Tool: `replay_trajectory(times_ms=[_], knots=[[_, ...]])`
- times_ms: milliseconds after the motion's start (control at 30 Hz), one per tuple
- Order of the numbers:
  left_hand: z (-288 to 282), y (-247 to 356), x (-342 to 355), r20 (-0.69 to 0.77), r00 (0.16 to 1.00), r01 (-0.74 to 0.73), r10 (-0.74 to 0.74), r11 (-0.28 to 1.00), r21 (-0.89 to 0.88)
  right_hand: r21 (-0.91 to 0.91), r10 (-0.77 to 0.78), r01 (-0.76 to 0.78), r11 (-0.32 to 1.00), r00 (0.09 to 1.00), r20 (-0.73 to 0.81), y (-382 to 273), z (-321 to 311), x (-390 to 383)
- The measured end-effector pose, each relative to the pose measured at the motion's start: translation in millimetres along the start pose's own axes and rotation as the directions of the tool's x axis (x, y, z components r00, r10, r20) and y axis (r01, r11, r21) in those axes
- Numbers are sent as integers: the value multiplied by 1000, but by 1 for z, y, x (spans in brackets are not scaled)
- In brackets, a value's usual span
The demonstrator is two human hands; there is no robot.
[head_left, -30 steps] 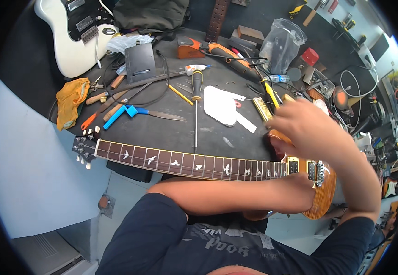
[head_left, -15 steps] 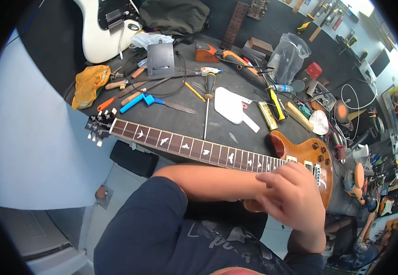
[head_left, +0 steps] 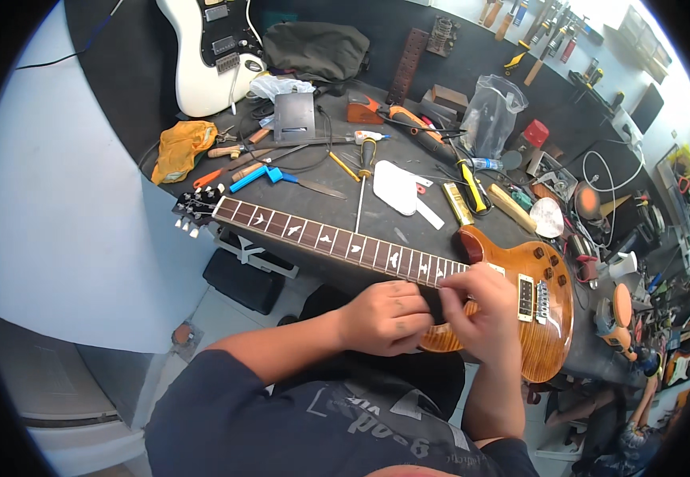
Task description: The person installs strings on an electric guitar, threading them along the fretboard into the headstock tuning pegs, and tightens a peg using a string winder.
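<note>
An amber electric guitar (head_left: 556,326) lies on the dark bench with its headstock to the left. Its dark fretboard (head_left: 337,248) has pale bird inlays, and no strings show over it. My left hand (head_left: 389,318) is closed, fingers curled, at the near edge of the neck by the body. Beside it my right hand (head_left: 484,310) bends over the upper frets, its fingers curled and thumb toward the fingertips. Whatever either hand may hold is hidden. A long screwdriver (head_left: 365,171) lies behind the neck with its shaft tip close to it.
Behind the guitar are a white plastic plate (head_left: 394,189), a yellow box (head_left: 458,204), a table knife (head_left: 313,186), a blue string winder (head_left: 250,178) and an orange cloth (head_left: 182,151). A white guitar body (head_left: 202,71) stands back left. An orange-black corded tool (head_left: 416,126) lies farther back.
My left hand has come into clear sight left of my right hand; before, the two overlapped over the body end of the neck. My right hand has shifted slightly left. The view has turned a little.
</note>
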State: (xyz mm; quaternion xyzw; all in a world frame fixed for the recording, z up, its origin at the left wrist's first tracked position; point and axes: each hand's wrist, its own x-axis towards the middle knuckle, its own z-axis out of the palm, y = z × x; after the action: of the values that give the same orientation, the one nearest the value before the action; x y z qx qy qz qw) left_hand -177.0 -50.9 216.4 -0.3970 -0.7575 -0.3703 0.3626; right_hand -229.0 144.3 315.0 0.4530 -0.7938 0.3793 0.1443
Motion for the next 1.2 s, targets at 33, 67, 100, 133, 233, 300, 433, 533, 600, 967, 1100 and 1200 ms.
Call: replay_trajectory(times_ms=[33,67,100,133,233,300,433,533,600,967,1100,1200], knots=[[-7,4,-11,63,997,36,-38,999,23,1,-9,9,1000,999,34,3,9,-4],[-14,3,-22,126,987,93,-96,995,31,3,-21,21,1000,997,68,6,19,-5],[-17,0,-33,109,986,118,-128,989,94,11,-23,22,1000,998,64,9,26,-7],[-20,-6,-40,91,984,140,-155,978,154,-23,-66,67,997,996,59,13,33,-6],[-25,-19,-48,13,977,200,-211,943,267,-66,-131,131,989,991,13,24,51,-4],[-24,-26,-57,21,963,247,-269,910,333,-92,-137,135,987,990,-21,28,57,-7],[-9,-32,-54,20,948,275,-317,850,449,-217,-156,123,968,977,-143,27,50,-11],[0,-35,-54,35,937,269,-348,782,562,-233,-155,108,966,969,-192,29,52,-15],[3,-39,-62,9,954,244,-300,792,559,-213,-158,127,969,978,-136,41,64,-18],[21,-40,-72,-40,964,234,-263,764,601,-351,-156,75,933,966,-207,44,73,-33],[18,-41,-75,-20,940,278,-340,732,622,-344,-154,81,935,970,-189,42,70,-32],[18,-43,-79,-20,930,299,-367,723,623,-335,-141,76,939,975,-173,43,67,-32]])
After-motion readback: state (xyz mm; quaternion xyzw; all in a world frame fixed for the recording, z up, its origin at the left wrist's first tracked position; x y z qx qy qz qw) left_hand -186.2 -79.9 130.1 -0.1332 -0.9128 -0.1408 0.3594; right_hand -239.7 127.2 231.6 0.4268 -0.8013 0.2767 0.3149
